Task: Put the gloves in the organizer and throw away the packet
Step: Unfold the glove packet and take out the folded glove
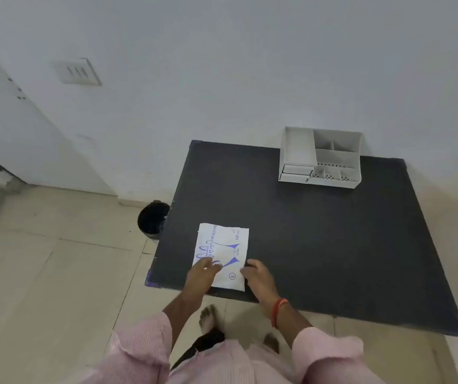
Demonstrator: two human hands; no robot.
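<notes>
Two bare hands rest on a white glove packet (222,254) printed with blue lettering, which lies flat near the front left corner of a dark table (319,231). On the packet's near left part, the left hand (201,274) presses down with loosely spread fingers, gripping nothing. At the packet's near right edge, the right hand (258,275) touches with curled fingers; whether it pinches the edge cannot be told. Well beyond the packet, at the table's far edge, stands a white compartmented organizer (320,157). Left of the packet, on the floor beside the table, sits a black bin (151,218).
</notes>
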